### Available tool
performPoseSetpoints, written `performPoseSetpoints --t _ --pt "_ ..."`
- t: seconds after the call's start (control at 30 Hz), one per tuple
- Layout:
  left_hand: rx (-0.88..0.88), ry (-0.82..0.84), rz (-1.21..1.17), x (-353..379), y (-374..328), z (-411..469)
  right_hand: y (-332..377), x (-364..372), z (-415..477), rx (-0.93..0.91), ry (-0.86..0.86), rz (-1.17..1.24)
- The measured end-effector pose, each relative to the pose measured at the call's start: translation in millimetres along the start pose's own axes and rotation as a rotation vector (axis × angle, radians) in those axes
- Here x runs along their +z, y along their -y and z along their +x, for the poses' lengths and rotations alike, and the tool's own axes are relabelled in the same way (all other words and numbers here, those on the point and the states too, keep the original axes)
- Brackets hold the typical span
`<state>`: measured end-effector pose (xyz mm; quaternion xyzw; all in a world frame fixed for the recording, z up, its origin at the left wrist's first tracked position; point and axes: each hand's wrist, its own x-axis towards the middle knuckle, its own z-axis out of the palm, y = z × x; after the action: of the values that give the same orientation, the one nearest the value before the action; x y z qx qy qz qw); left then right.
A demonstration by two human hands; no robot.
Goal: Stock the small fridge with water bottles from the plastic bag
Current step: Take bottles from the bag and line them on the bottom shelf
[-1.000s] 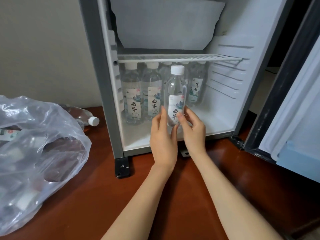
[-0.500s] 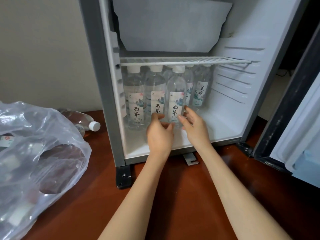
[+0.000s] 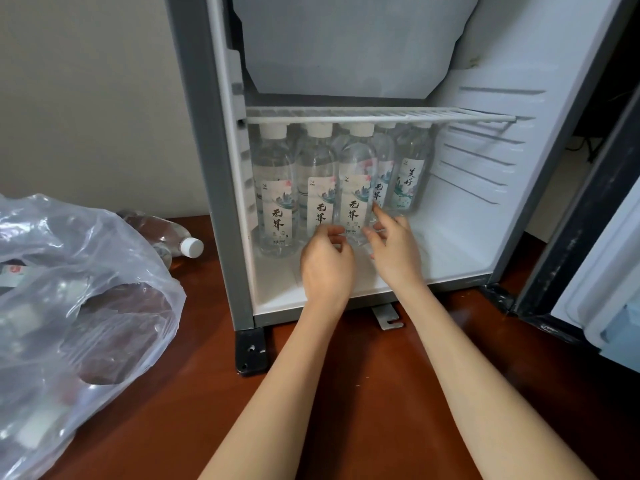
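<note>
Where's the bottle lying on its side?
In the head view, the lying bottle is on the wooden surface left of the fridge, just behind the plastic bag, cap toward the fridge.

A second ago both hands held the water bottle forward of the row, at the mouth of the fridge. Now it stands upright among the bottles already inside, third from the left, its white cap just beneath the wire shelf. The right hand has loosened: its fingers are spread, and only the forefinger touches the bottle's right side. The left hand, whose fingers lay straight along the bottle before, is now curled at its lower left. Whether it still grips cannot be told.
</note>
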<state>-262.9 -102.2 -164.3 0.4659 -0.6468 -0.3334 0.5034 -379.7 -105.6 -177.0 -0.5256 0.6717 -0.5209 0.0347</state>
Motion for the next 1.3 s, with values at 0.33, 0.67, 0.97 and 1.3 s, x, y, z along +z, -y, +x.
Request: performPoseSetpoints --t 0.33,0.67,0.97,1.3 --pt "0.002 -0.021 0.036 0 5 1 4 -1 -3 0.057 -0.021 0.063" --pt "0.047 0.105 0.093 -10 2 -13 17 -5 -25 0.072 -0.040 -0.088" --pt "0.276 -0.113 0.001 -60 24 -90 32 -8 -102 -0.097 -0.134 -0.066" --pt "0.213 -0.175 0.169 -154 33 -151 83 -9 -187 -0.287 0.067 -0.197"
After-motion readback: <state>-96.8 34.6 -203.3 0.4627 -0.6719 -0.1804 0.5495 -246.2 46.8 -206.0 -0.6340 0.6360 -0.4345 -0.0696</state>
